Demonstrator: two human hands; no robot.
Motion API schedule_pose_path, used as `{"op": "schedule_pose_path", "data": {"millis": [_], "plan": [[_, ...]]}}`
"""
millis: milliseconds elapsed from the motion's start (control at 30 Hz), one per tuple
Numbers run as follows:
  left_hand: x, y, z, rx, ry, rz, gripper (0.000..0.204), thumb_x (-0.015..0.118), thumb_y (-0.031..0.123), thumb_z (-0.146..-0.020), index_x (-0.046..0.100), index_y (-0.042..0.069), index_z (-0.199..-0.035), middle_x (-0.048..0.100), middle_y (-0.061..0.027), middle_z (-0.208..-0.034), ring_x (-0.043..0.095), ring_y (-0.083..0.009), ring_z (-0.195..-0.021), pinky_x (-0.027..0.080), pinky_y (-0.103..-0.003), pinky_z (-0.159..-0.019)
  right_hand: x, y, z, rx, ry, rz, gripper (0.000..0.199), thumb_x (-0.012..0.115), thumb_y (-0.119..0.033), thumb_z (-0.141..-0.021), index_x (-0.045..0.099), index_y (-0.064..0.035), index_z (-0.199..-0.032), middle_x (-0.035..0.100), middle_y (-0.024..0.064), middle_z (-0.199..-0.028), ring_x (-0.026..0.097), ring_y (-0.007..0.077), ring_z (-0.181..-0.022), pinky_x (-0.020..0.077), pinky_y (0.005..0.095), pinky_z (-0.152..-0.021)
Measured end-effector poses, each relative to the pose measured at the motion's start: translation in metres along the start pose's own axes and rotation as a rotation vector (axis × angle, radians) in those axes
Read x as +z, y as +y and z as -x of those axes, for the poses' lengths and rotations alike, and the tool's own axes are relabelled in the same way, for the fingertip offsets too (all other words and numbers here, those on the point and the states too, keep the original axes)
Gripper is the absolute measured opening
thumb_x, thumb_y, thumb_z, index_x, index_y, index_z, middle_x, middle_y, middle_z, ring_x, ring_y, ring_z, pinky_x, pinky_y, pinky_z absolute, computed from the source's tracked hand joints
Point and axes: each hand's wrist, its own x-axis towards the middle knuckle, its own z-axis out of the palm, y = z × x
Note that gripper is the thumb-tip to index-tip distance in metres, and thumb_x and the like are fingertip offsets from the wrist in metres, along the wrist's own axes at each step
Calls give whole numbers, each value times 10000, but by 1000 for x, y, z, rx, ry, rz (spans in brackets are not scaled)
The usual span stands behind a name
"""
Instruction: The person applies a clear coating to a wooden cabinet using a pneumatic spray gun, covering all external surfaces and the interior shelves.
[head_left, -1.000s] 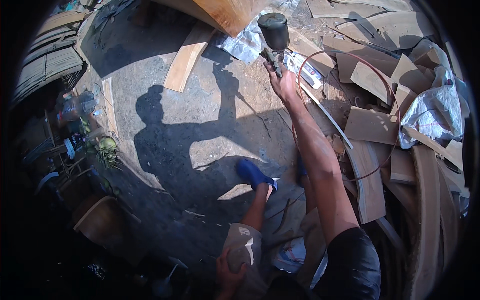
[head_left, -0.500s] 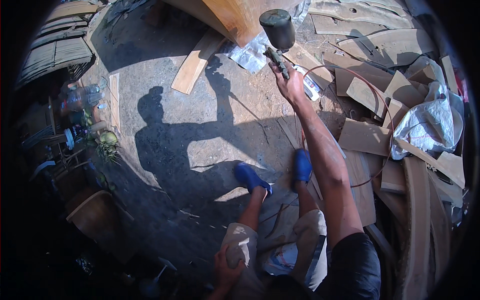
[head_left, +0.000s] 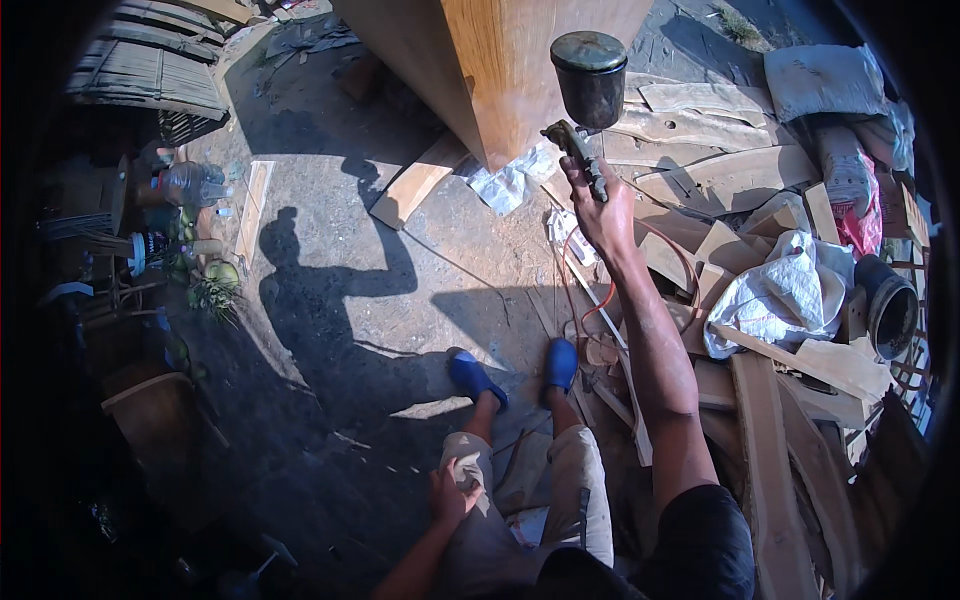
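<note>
My right hand (head_left: 605,215) is wrapped round the handle of a spray gun (head_left: 580,160), with the arm stretched out ahead. A dark, lidded paint cup (head_left: 590,88) sits on top of the gun. Just left of the gun stands a tall varnished wooden piece (head_left: 490,75), its corner edge facing me. The gun's nozzle points toward that wood and is apart from it. My left hand (head_left: 455,497) lies over my left thigh, on the beige shorts (head_left: 575,500), with no tool in it. Its fingers are partly bent against the cloth.
A reddish hose (head_left: 690,270) loops beside my right forearm. Wood offcuts (head_left: 765,450) pile up at the right, with a white sack (head_left: 780,295) and a black bucket (head_left: 890,308). A loose board (head_left: 425,185) lies by the wooden piece. Bottles (head_left: 185,187) and coconuts (head_left: 218,275) are at the left.
My view has shifted up and right, bringing in more of the wooden piece and the right-hand pile. The spray gun, still in my right hand, now appears beside the wood's corner. My left hand stays on my thigh.
</note>
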Motion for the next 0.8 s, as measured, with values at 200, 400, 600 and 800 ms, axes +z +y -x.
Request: {"op": "schedule_pose_path", "data": {"millis": [200,400,600,800], "plan": [[-2,10,-13,-111,-89,-133,970,840,508,-706,389,202,-1508,503,-199,-1320,556,-399,-1212,503,-486,-983,-67,-108,-12,-40,26,20,471,670,-454,-967,655,16,-953,551,199,-584,555,277,-525,460,422,-551],[0,17,-22,-198,-140,-108,1051,820,576,-706,303,254,-1563,417,-222,-1472,501,-396,-1323,461,-508,-1064,-126,-203,-23,-47,27,41,519,641,-484,-987,672,34,-1008,595,66,-621,538,132,-575,444,328,-559],[2,20,-34,-220,-242,-63,1089,825,589,-694,282,253,-1577,334,-265,-1553,463,-454,-1361,440,-533,-1085,-174,-278,-30,-211,116,6,417,666,-411,-974,673,5,-1009,540,153,-573,535,221,-526,446,377,-552],[13,11,-49,-167,-226,-106,1138,817,632,-689,243,258,-1598,306,-284,-1575,453,-459,-1376,430,-540,-1098,-221,-363,-42,-337,166,-9,326,658,-298,-989,694,12,-1082,623,81,-635,559,129,-594,454,325,-574]]}}
